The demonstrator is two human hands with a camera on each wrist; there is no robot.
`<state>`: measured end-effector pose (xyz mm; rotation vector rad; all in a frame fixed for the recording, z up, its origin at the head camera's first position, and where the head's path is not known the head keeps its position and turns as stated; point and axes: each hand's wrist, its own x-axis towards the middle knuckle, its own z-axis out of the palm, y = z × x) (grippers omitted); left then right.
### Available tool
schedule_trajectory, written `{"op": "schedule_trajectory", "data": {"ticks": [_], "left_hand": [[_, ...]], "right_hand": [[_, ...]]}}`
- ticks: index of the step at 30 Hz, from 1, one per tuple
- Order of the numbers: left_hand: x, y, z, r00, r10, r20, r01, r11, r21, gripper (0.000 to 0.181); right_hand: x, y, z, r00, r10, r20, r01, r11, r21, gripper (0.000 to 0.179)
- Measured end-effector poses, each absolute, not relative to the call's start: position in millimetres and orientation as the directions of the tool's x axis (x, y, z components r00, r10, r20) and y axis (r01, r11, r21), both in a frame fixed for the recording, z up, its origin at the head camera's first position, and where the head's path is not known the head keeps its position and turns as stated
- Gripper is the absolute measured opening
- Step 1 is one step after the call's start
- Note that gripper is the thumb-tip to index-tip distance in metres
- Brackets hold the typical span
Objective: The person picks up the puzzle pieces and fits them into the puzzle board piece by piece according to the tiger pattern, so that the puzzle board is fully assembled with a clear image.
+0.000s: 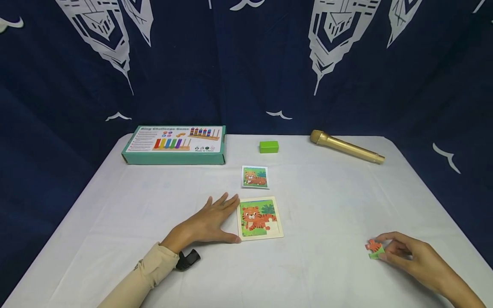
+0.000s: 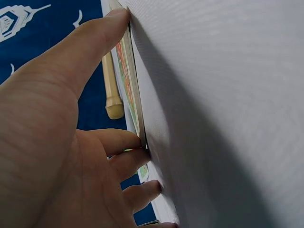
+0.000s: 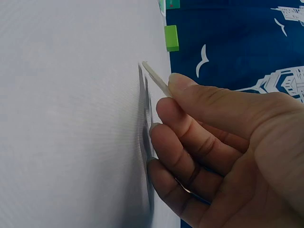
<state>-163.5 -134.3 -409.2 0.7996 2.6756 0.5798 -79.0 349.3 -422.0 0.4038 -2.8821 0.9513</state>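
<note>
A square wooden puzzle board [image 1: 245, 238] with a tiger picture lies flat at the middle of the table; its lower right corner shows bare wood where a piece is absent. My left hand [image 1: 211, 223] is spread beside it, thumb and fingertips touching the board's left edge. In the left wrist view the thumb [image 2: 95, 40] meets one end of that edge and a finger the other. Off to the right, my right hand [image 1: 417, 259] pinches an orange-and-green puzzle piece [image 1: 374, 247] between thumb and fingers. The right wrist view shows the piece [image 3: 156, 78] edge-on, tilted close over the tabletop.
Behind the board lies a small tiger picture card [image 1: 255, 177]. Farther back are a green block [image 1: 268, 147], a teal Ring Challenge Game box [image 1: 175, 158] and a gold microphone [image 1: 346, 147]. A patterned navy cloth [image 1: 246, 64] hangs behind the white table [image 1: 316, 273].
</note>
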Motion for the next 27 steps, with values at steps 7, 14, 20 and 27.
{"op": "schedule_trajectory", "data": {"ticks": [7,14,20,27], "left_hand": [[-164,-134,-409,-0.800,0.579,-0.154,0.465,0.763,0.450,0.105],[-164,-134,-409,-0.801,0.577,-0.157,0.464,0.766,0.446,0.105],[-164,-135,-409,-0.802,0.576,-0.158,0.462,0.766,0.447,0.105],[-165,-135,-411,-0.804,0.574,-0.154,0.464,0.769,0.440,0.106]], "right_hand": [[-79,351,-422,-0.968,-0.226,0.112,-0.244,0.728,-0.640,0.030],[-84,351,-420,-0.958,-0.260,0.121,-0.275,0.710,-0.649,0.036],[-92,345,-415,-0.945,-0.299,0.134,-0.310,0.682,-0.662,0.039],[-105,327,-410,-0.918,-0.355,0.176,-0.371,0.615,-0.696,0.039]]}}
